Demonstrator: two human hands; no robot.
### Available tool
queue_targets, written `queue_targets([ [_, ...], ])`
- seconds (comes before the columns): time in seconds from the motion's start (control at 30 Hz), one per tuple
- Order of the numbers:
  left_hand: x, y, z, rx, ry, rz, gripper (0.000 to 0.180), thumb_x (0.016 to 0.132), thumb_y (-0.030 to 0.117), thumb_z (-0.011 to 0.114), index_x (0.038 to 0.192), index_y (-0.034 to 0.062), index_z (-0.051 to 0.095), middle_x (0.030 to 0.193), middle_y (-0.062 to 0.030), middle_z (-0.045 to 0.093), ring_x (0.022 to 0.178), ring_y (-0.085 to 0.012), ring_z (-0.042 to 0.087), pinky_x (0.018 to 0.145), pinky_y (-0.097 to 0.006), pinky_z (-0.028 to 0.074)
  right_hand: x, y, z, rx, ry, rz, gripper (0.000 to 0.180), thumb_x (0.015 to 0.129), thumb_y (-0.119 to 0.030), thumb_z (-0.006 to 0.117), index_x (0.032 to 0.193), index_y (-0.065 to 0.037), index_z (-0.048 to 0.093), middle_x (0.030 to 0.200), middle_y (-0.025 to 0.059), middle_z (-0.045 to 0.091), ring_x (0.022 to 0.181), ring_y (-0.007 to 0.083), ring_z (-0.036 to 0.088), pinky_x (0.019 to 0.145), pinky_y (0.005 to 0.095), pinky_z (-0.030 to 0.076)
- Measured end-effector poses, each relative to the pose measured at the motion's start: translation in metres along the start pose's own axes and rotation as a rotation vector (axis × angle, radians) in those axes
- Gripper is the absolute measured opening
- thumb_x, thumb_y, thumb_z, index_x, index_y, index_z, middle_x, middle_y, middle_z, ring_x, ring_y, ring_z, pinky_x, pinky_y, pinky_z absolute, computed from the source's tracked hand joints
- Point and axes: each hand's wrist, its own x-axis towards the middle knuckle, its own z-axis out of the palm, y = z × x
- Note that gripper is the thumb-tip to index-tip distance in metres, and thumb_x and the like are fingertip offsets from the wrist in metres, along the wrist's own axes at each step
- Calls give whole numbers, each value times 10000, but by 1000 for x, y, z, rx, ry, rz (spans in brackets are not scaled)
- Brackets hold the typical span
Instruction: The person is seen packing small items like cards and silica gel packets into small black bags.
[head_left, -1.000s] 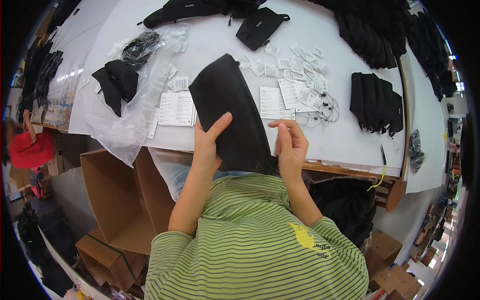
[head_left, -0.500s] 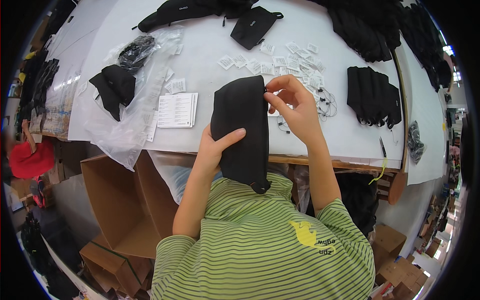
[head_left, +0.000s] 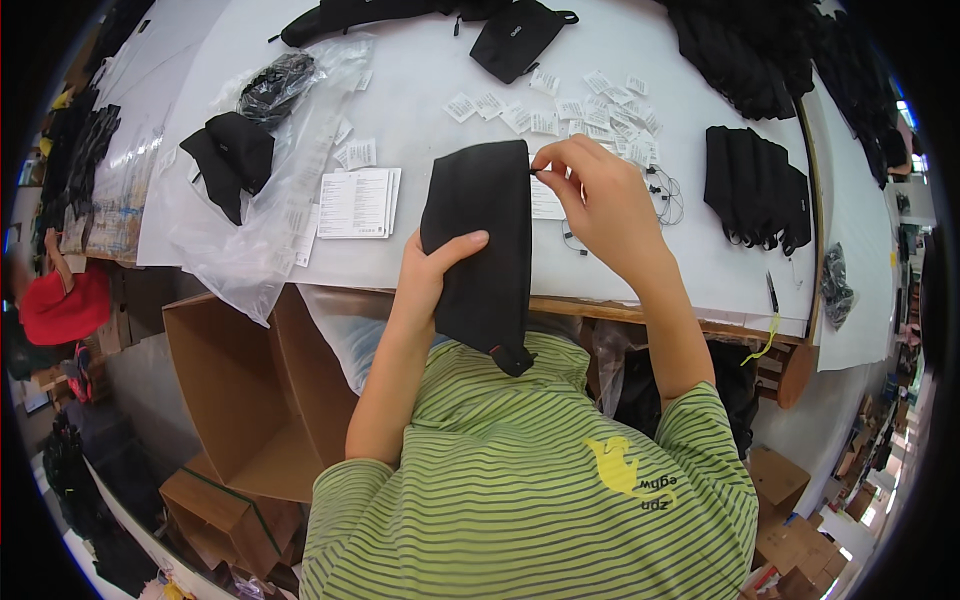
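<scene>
A black fabric pouch (head_left: 485, 195) with a zipper along its right edge is held upright over the table's near edge. My left hand (head_left: 428, 280) grips its left side, thumb lying across the front and fingers hidden behind. At the upper right edge, my right hand (head_left: 610, 205) pinches a small dark tab (head_left: 536, 171), which looks like the zipper pull. A small loop (head_left: 512, 358) sticks out at the pouch's lower corner. Beyond the right hand lie loose white labels (head_left: 570, 108) and thin black strings with small fasteners (head_left: 665, 190).
A stack of white printed cards (head_left: 356, 204) lies left of the pouch, beside a clear plastic bag (head_left: 318, 150). More black pouches (head_left: 755, 185) lie at right, near a pointed tool (head_left: 771, 290) on yellow cord. An open cardboard box (head_left: 225, 385) stands below the table's left side.
My right hand has closed its fingertips on the tab and turned slightly, its forearm shifting right. The pouch stays in my left hand, a little higher in view.
</scene>
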Motion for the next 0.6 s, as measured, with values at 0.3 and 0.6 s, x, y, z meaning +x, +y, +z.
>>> queue_targets([
  [0.3, 18, 2, -34, -398, 43, -12, 329, 833, 78, 623, 1152, 21, 566, 971, -93, 652, 817, -186, 658, 709, -292, 549, -32, -50, -6, 264, -388, -180, 88, 786, -27, 651, 865, -58, 627, 769, 51, 563, 632, 235, 585, 542, 309, 446],
  [0.6, 11, 7, -28, -506, 181, 226, 303, 909, 169, 574, 1177, 30, 555, 1131, -71, 619, 1042, -190, 601, 904, -338, 482, -34, -42, 4, 136, -18, -170, 190, 775, -116, 699, 958, -92, 653, 1025, 56, 592, 650, 212, 558, 584, 310, 466],
])
